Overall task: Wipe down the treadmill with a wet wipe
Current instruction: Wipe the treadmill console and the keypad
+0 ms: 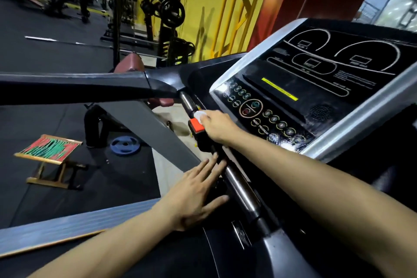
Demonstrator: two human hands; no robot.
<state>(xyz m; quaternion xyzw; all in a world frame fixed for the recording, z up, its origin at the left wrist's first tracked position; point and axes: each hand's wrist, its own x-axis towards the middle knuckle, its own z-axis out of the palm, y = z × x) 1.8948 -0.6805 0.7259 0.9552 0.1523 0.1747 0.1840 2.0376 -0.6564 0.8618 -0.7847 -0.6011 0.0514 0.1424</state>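
The treadmill's black console (316,79) with round buttons fills the upper right. A metal handlebar (241,187) runs below it from the upper left down to the right. My right hand (217,125) grips a small white wet wipe (199,116) and presses it on the bar just above the red safety key (196,125). My left hand (198,189) lies flat with straight fingers, fingertips touching the handlebar lower down.
The treadmill's black side arm (79,86) stretches to the left. On the dark floor stand a small folding stool (48,150) and a blue weight plate (125,145). Racks with black plates (172,12) stand against the yellow wall behind.
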